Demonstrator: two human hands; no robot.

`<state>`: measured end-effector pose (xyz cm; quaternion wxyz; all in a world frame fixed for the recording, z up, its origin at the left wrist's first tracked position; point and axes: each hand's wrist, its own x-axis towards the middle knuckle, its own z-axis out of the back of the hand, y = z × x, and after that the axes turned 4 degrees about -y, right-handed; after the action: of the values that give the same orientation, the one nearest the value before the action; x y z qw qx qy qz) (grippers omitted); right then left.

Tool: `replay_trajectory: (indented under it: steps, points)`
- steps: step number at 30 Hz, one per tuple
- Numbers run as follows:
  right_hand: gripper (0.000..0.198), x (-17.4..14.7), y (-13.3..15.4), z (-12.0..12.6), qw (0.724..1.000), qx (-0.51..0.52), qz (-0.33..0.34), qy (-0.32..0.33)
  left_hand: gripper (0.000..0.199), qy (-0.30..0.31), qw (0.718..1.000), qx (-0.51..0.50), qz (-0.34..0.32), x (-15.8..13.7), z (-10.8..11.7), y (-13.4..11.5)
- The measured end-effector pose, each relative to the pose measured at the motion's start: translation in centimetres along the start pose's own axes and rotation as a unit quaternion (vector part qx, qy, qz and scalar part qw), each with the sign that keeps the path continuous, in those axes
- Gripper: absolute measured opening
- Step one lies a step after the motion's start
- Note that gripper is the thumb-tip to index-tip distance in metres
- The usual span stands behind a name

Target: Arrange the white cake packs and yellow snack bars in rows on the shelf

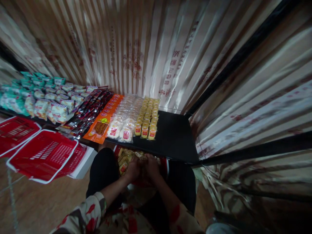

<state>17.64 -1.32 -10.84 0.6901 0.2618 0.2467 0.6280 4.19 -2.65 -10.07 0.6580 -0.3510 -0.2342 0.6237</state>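
Note:
My left hand and my right hand are close together over a red basket between my knees. Yellow snack packets in clear wrap fill its visible part. The fingers of both hands curl in among these packets and look closed on some of them, though dim light and blur hide the fingertips. Just beyond the basket, on the black table, stand rows of yellow wrapped cakes. To their left lie rows of round white cakes in clear wrap.
Farther left on the table are an orange snack bag, dark shiny packets, white packets and green packets. Red baskets with white handles stand at lower left, beside a white box. A pleated curtain hangs behind; black poles cross at right.

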Motion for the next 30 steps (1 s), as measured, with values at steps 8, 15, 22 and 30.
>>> replay_trajectory:
  steps: [8, 15, 22, 30]
  points:
    - [0.026, -1.2, 2.0, 2.1, 0.986, 0.151, -0.072, -0.02, 0.043, 0.02, 0.998, -0.04, 0.043, -0.6, 1.7, 0.2]
    - [0.03, -1.9, 3.9, 3.6, 0.924, 0.343, -0.169, 0.002, 0.032, 0.058, 0.978, -0.182, 0.085, -2.3, 1.6, -1.0]
    - [0.039, -3.1, 5.3, 5.9, 0.896, 0.421, -0.139, 0.018, 0.016, 0.004, 0.976, -0.21, 0.059, -2.6, 3.1, -2.7]
    - [0.041, -4.5, 4.7, 7.4, 0.892, 0.441, -0.098, 0.018, 0.016, 0.004, 0.964, -0.262, 0.032, -2.0, 2.9, -5.8]
